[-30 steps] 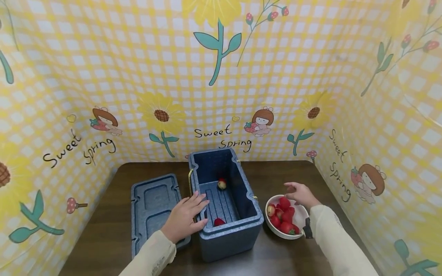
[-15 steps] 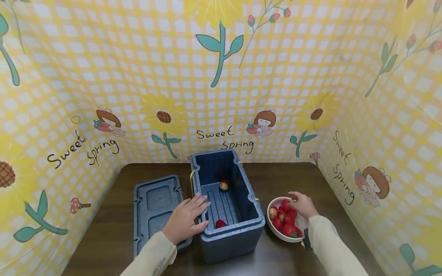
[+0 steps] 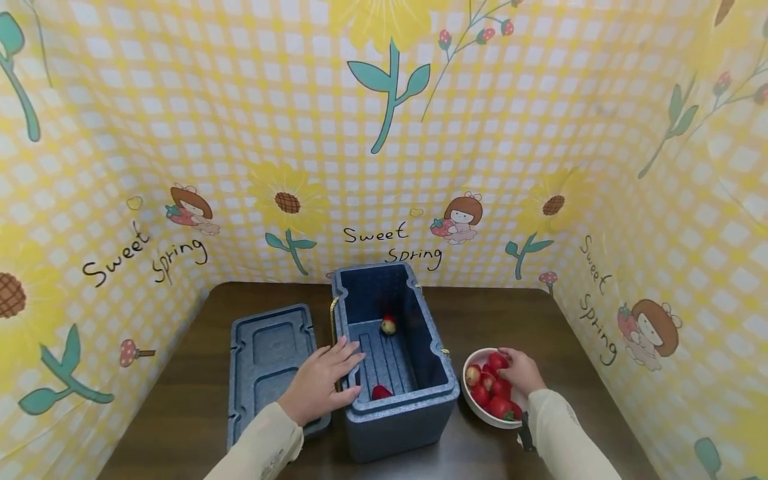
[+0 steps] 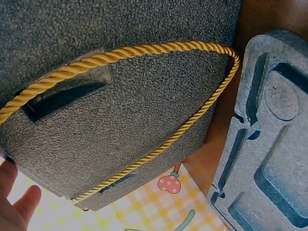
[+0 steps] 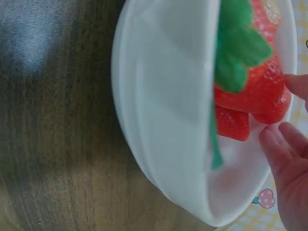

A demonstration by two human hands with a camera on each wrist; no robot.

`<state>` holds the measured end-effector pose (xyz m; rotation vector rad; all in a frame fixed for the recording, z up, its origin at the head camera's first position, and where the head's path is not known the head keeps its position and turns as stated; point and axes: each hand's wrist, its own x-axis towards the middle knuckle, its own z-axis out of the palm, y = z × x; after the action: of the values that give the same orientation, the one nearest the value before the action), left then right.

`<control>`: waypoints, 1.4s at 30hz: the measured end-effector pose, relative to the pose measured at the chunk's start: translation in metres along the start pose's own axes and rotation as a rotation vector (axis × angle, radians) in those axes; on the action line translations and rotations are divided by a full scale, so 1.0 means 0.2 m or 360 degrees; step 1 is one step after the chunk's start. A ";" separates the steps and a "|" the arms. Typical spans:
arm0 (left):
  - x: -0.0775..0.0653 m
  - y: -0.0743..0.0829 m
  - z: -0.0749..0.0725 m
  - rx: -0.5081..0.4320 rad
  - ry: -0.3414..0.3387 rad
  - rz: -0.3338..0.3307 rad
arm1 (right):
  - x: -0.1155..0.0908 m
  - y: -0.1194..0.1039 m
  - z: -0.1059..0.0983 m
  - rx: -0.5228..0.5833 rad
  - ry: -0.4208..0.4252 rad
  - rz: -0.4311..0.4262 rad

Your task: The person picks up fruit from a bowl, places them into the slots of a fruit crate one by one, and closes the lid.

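Observation:
My left hand rests with spread fingers on the left rim of a blue-grey foam box. Inside the box lie a red-and-yellow fruit at the far end and a red fruit near the front. At the right, my right hand reaches into a white bowl and pinches a red strawberry between thumb and fingers. Several more red fruits fill the bowl, including a strawberry with green leaves close to the camera in the right wrist view.
The matching foam lid lies on the dark wooden table left of the box. A yellow rope handle hangs on the box's side. Checked yellow cloth surrounds the table at the back and sides.
My right hand has lowered from above the bowl's far side into it, its fingers closing on a strawberry. My left hand has stayed at the box's rim.

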<state>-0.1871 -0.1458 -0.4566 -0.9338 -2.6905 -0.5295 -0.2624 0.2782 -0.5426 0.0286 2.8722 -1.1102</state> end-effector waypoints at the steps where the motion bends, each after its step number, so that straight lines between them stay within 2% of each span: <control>1: 0.00 0.00 0.00 0.0001 0.0006 0.0006 | 0.00 0.00 0.01 -0.0015 -0.0003 0.0009; 12: -0.01 -0.03 -0.01 0.0047 -0.0006 0.0086 | 0.00 0.01 0.07 -0.0060 0.0024 0.0079; 18: -0.01 -0.03 -0.03 0.0060 -0.0032 0.0072 | 0.02 0.00 0.09 -0.0072 0.0054 0.0107; 31: 0.00 -0.03 -0.02 0.0045 -0.0044 0.0071 | 0.01 -0.06 0.14 -0.0037 0.0099 0.0010; 42: 0.00 -0.02 -0.02 -0.0003 -0.0095 0.0030 | 0.04 -0.05 0.16 -0.0087 0.0091 0.0056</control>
<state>-0.1899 -0.1508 -0.4539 -0.9892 -2.7314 -0.5083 -0.2682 0.2486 -0.5596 0.1100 2.9388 -1.0409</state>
